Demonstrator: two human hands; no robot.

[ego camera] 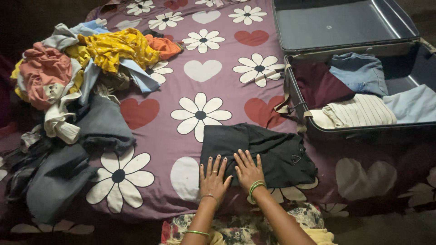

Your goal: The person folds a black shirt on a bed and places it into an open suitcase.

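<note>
Head view: looking down on a bed covered by a purple bedsheet [227, 63] printed with white flowers and red and white hearts.
Left hand: the left hand [212, 178] lies flat, palm down, fingers spread and straight, gripping nothing; it presses on the near left corner of a black garment [268, 152].
Right hand: the right hand [249, 170] is also flat and open, fingers fanned, closed on nothing, resting on the same cloth just beside the left one.
Garment position: the black garment lies partly folded on the bed near its front edge, straight ahead of both hands and spreading away to their right.
Long axis: it runs left to right across the bed, roughly parallel to the near edge; the right hand is nearer its middle, the left nearer its left edge.
Suitcase: an open suitcase [297, 97] sits on the bed to the right and farther back, lid up, holding folded clothes [359, 111] in maroon, blue and striped cream.
Between them: only a strip of bare sheet and the suitcase's near wall separate garment and case.
Left side: a heap of loose clothes [77, 72] in yellow, pink, orange, blue and grey sits well apart from the hands.
</note>
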